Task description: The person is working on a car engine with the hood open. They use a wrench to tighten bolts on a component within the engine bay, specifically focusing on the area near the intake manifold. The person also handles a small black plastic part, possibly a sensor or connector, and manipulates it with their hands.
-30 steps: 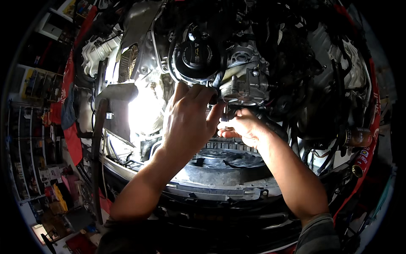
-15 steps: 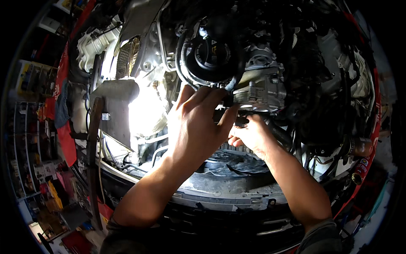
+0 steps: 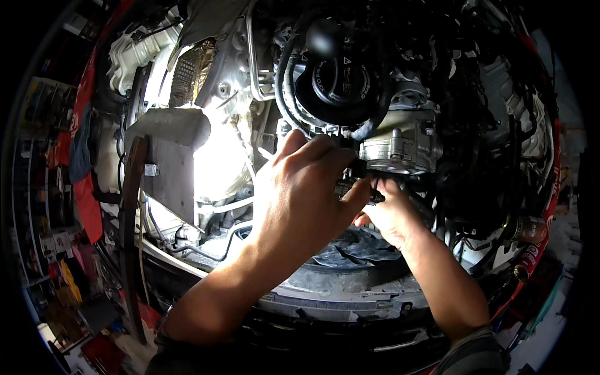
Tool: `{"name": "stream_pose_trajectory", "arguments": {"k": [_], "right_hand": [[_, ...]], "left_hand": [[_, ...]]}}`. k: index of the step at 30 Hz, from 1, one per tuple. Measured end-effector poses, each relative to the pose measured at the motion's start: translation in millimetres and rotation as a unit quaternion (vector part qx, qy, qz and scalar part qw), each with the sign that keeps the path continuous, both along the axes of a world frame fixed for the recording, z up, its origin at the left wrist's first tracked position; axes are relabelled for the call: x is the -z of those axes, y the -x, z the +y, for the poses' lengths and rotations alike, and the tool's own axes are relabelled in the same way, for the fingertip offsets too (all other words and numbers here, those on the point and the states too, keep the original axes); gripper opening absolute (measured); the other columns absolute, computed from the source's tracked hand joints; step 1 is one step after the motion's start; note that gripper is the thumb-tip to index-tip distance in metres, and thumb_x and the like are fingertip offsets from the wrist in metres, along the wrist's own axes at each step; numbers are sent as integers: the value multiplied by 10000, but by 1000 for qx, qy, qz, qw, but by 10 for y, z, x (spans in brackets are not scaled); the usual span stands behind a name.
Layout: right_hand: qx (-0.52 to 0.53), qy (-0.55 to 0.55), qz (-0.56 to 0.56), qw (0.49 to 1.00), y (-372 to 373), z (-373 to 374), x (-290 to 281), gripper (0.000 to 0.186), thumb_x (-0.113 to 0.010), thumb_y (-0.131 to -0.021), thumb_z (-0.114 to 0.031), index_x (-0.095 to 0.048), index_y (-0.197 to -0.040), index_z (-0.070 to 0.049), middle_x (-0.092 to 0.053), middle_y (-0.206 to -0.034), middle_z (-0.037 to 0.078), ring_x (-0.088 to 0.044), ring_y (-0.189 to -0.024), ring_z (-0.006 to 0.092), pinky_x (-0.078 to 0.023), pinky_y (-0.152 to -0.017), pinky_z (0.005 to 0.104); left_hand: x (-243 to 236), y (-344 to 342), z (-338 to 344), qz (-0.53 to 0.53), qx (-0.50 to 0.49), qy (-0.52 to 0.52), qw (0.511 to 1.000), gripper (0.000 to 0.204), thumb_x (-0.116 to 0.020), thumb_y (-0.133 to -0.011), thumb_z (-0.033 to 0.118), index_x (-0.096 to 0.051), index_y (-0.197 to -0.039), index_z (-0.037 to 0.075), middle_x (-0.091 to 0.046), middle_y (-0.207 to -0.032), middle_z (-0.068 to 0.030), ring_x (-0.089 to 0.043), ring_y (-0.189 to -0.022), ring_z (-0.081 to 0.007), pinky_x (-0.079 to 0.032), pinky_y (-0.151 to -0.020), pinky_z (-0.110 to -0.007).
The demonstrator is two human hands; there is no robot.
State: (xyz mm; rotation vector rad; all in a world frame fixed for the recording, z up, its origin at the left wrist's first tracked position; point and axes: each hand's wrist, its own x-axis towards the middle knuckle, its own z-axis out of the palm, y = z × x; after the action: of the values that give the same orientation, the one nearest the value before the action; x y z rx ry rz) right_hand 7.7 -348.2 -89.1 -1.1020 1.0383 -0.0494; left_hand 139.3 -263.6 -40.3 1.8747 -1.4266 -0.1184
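Note:
Both my hands are deep in an open engine bay, close together below the black oil filler cap [image 3: 340, 82]. My left hand [image 3: 306, 187] is closed, thumb and fingers around a small dark part [image 3: 345, 185] with a black end; its exact kind I cannot make out. Right beside it, my right hand [image 3: 395, 215] has its fingers bent in toward the same spot, and what its fingertips grip is hidden. A silver metal housing [image 3: 400, 149] sits just above the right hand. Curved black hoses [image 3: 287, 94] loop around the cap.
A radiator fan [image 3: 356, 249] lies below my hands, behind the front crossmember [image 3: 337, 281]. To the left are a grey metal shield [image 3: 165, 162], a long brown bar [image 3: 134, 237] and a glaring light [image 3: 222, 162]. A brownish can [image 3: 530, 230] stands at right.
The view has shifted slightly, so the engine appears farther right. Both hands stay together at the same spot under the cap; more of the dark part shows beside my left thumb.

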Motion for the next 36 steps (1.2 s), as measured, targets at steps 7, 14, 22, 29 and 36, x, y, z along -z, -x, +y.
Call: {"name": "stream_pose_trajectory", "arguments": {"k": [7,14,22,29,36], "right_hand": [[48,-190,-74,978,62,-81,75,57,-532,-866,-45,-547,-915,-20,-597,-794,75,-609,-778,161,-473,-643,232],[-122,43,25,991,-1,-83,42,138,-577,-839,-33,-580,-965,22,-633,-841,105,-602,-610,128,-477,-503,210],[-64,-143,-78,985,87,-173,135,179,-497,-871,-30,-548,-1041,-9,-622,-896,128,-576,-749,110,-452,-589,196],[-90,5,11,996,4,-79,150,135,-662,-811,-160,-607,-801,-38,-596,-721,32,-555,-606,98,-428,-525,207],[-69,-94,-73,990,78,-121,196,181,-594,-863,-154,-591,-966,-4,-640,-879,97,-594,-728,114,-477,-632,215]], "left_hand": [[38,-43,49,36,2,-13,999,270,-762,-651,155,-668,-859,11,-628,-798,-102,-548,-759,-240,-456,-665,-329],[32,-61,52,48,-6,-5,999,323,-776,-631,206,-663,-854,2,-625,-782,-76,-535,-723,-227,-443,-657,-323],[146,-148,39,61,48,-32,996,228,-755,-674,152,-690,-873,62,-654,-807,-63,-583,-778,-204,-450,-740,-321],[95,-155,32,33,43,-70,996,214,-674,-785,158,-661,-958,32,-669,-914,-107,-635,-835,-195,-473,-756,-311],[120,-191,25,60,57,-101,991,232,-680,-799,193,-653,-961,29,-672,-899,-102,-634,-835,-160,-480,-758,-277]]}}
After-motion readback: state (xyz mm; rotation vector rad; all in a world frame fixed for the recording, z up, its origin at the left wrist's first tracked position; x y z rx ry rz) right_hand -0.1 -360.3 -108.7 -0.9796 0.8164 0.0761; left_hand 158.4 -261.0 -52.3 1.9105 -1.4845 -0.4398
